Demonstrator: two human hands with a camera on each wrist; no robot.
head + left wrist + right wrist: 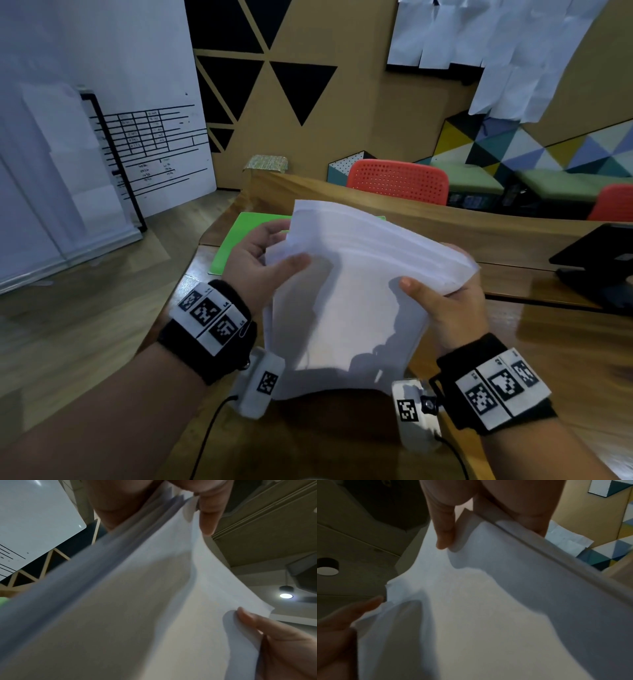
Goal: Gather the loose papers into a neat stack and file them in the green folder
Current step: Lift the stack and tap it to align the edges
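A stack of white papers [349,291] stands tilted above the wooden table, its upper edges fanned and uneven. My left hand [267,260] grips its left side, thumb on the front sheet and fingers behind. My right hand [442,294] grips the right side the same way. The papers [137,615] fill the left wrist view, with my left thumb [209,517] pressing the top sheet. In the right wrist view the papers [479,615] bend under my right thumb [443,534]. The green folder [239,240] lies flat on the table behind the stack, partly hidden by it.
The wooden table [513,246] runs to the right, with a black laptop [599,260] at its right edge. Orange chairs [397,181] stand behind the table. A whiteboard [102,120] stands on the floor at the left.
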